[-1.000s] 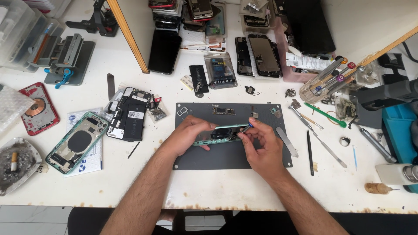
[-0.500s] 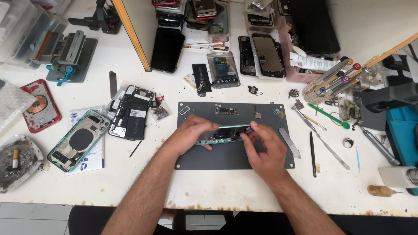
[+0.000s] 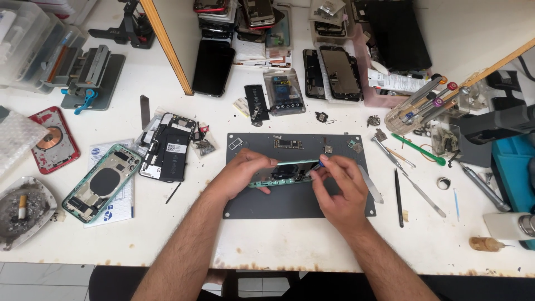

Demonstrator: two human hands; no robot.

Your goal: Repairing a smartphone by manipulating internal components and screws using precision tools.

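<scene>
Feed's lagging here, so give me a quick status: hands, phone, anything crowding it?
Left hand grips green phone frame, tilted on edge over grey mat. Right hand works thin tool at its right end. Loose small parts on the mat behind; none touching.

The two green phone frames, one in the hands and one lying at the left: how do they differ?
The held green frame is tilted on edge on the grey mat, gripped by the left hand and right hand; the left green frame lies flat and untouched on paper. Both are green, opened phone housings.
</scene>
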